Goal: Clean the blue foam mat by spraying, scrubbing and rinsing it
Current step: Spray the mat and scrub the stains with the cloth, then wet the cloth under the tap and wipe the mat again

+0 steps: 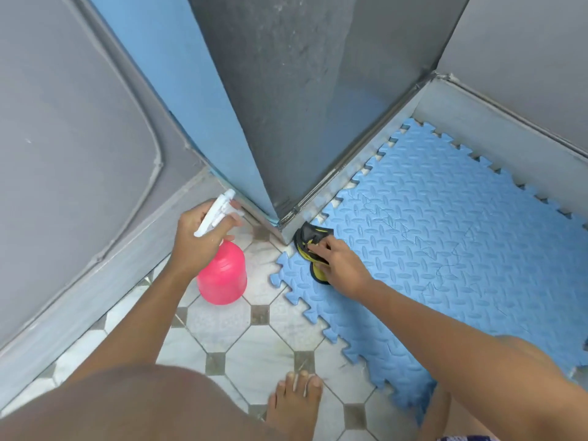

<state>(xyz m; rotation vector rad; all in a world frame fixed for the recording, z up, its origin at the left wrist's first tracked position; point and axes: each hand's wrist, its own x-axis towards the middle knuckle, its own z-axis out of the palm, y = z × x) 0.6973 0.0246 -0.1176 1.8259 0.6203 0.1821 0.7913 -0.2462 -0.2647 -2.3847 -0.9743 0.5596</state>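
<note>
The blue foam mat (pixel 445 249) with a raised tread pattern and jigsaw edges lies flat on the tiled floor at the right, along two grey walls. My right hand (pixel 342 264) presses a black and yellow cloth (pixel 310 246) onto the mat's near left corner, by the wall corner. My left hand (pixel 197 240) grips the white trigger head of a pink spray bottle (pixel 222 276), held upright just above the tiles, left of the mat. The nozzle points away toward the wall base.
A grey and blue wall corner (pixel 273 122) juts out between my hands. A grey ledge (pixel 95 265) runs along the left. White floor tiles with dark diamond insets (pixel 254 345) spread in front. My bare foot (pixel 294 405) and knees are at the bottom.
</note>
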